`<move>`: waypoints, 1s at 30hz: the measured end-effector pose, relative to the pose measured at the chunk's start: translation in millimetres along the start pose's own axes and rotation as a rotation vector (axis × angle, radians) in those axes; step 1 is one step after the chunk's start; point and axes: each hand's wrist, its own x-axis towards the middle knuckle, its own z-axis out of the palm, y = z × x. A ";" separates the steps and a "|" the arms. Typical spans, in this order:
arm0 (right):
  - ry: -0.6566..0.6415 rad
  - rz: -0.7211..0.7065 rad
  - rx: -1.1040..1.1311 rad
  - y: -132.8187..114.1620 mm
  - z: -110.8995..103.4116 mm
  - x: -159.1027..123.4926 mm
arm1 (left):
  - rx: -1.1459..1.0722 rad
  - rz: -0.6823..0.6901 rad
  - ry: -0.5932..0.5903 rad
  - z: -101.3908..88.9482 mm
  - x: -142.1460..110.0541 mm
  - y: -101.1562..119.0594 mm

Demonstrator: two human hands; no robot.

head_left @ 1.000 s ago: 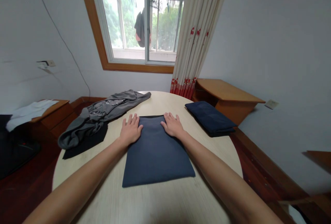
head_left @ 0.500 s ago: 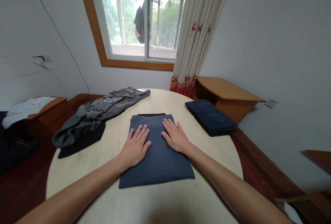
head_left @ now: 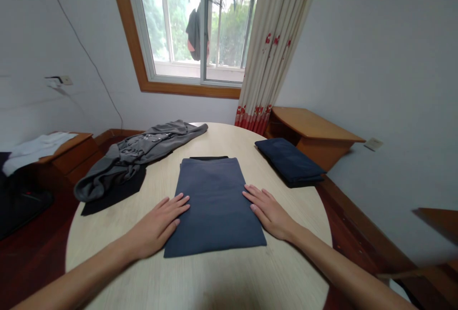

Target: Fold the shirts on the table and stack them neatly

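Observation:
A folded blue-grey garment [head_left: 214, 202] lies flat in the middle of the round pale wooden table [head_left: 229, 281]. My left hand [head_left: 157, 224] rests palm down at its left edge, fingers stretched out and touching the cloth. At the right edge my right hand [head_left: 270, 210] lies flat too, fingers extended along the fabric. Neither hand holds anything.
A crumpled grey garment [head_left: 132, 155] lies over a black cloth [head_left: 114, 193] at the table's far left. A folded navy garment [head_left: 289, 162] sits at the far right edge. A wooden cabinet [head_left: 315, 133], curtain [head_left: 272, 47] and window [head_left: 196, 24] stand behind.
Both hands slid from the garment's far end toward me and outward, from on top of the cloth to its left and right edges.

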 end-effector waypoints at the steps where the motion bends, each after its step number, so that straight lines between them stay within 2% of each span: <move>1: 0.002 -0.023 0.018 2.4 -2.8 -5.0 | -0.015 0.011 -0.015 -6.0 -5.3 -3.2; 6: -0.075 -0.148 0.111 -6.3 -14.3 -22.8 | -0.078 0.114 -0.109 -25.5 -23.3 -0.6; 8: -0.069 -0.157 0.143 -12.4 -14.2 -23.7 | -0.109 0.132 -0.127 -24.7 -23.2 2.6; 11: 0.001 -0.139 0.197 -18.7 -11.9 -22.5 | -0.159 0.119 -0.087 -17.7 -20.0 2.7; 14: 0.034 -0.126 0.272 -21.8 -17.5 -18.6 | -0.277 0.105 -0.005 -19.6 -16.5 -0.2; 16: 0.061 -0.120 0.332 -22.0 -27.4 -7.6 | -0.389 0.084 0.057 -31.5 -8.1 -1.7; 19: 0.181 -0.063 0.415 -18.3 -41.9 31.0 | -0.528 -0.012 0.225 -56.0 25.1 -5.6; 21: 0.290 0.063 0.474 -13.2 -44.1 66.3 | -0.602 -0.151 0.425 -64.8 57.3 -12.0; 23: 0.361 0.268 0.545 -6.5 -38.3 97.6 | -0.771 -0.325 0.570 -61.8 86.4 -21.4; 24: 0.357 0.354 0.560 -2.8 -32.9 108.7 | -0.859 -0.430 0.574 -56.3 96.4 -26.5; 26: 0.320 0.431 0.522 4.5 -20.0 119.3 | -0.971 -0.573 0.536 -41.0 103.8 -35.4; 28: 0.262 0.394 0.441 10.5 -7.8 117.1 | -0.987 -0.575 0.472 -25.7 96.7 -40.2; 30: 0.223 0.325 0.379 13.4 0.4 109.2 | -0.939 -0.486 0.413 -15.8 83.4 -39.6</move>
